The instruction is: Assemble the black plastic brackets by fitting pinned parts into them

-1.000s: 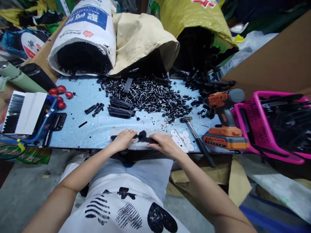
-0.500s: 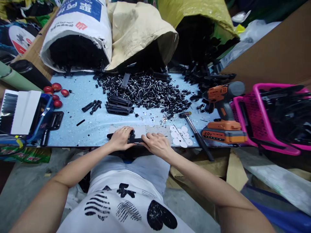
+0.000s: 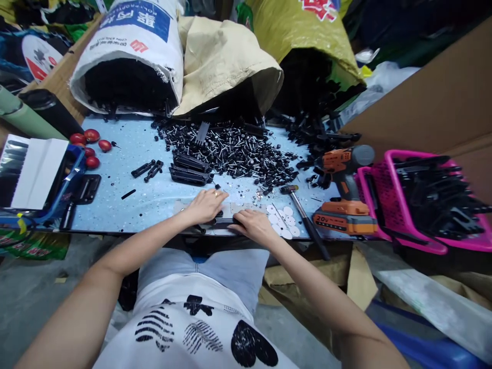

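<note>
lying btwn l hand (image 3: pixel 207 206) & r hand (image 3: pixel 254 223), blk part (image 3: pixel 225 221) is by table (image 3: pixel 157 202) front edge. r hand pinches its end; l fingers bend over it, can't tell grip. if pinch slips, may drop off.

Workpiece (image 3: pixel 224 221) seemingly black; tabletop (image 3: pixel 123 169) pale blue, speckled; drill (image 3: pixel 346 185) orange and dark grey; basket (image 3: pixel 391 190) pink.
</note>
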The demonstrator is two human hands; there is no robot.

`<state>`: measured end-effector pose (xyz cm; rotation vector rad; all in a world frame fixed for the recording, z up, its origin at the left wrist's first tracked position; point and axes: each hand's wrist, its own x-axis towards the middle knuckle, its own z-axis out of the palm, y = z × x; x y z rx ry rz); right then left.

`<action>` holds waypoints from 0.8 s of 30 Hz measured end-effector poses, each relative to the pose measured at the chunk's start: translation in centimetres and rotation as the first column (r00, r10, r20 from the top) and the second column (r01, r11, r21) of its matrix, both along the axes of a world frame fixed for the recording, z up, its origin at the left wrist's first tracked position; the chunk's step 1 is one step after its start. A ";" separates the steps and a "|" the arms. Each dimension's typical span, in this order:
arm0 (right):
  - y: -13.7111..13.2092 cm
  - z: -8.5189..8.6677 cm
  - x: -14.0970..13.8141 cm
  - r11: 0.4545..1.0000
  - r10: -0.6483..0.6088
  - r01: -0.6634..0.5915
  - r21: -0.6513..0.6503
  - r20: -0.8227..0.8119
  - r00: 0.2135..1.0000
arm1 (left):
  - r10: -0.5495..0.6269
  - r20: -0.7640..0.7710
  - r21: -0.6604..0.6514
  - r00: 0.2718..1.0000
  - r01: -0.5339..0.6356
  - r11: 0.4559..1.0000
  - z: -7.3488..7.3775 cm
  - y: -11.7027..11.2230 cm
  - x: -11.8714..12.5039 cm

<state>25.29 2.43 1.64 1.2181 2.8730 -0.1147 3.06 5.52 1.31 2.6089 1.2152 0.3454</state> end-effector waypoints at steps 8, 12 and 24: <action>8.3 -0.4 -0.9 0.941 -0.321 0.330 0.072 -0.116 0.940 | 0.074 -0.104 0.071 0.992 -0.067 0.995 0.5 6.0 2.7; 12.9 -1.2 -3.1 0.901 -0.421 0.418 0.111 -0.004 0.907 | 0.278 0.370 -0.005 0.887 -0.297 0.955 1.9 1.8 -1.0; 8.1 0.5 -1.7 0.945 -0.324 0.297 -0.139 -0.542 0.776 | 0.722 0.658 -0.643 0.214 -0.340 0.687 -2.6 -7.0 -7.2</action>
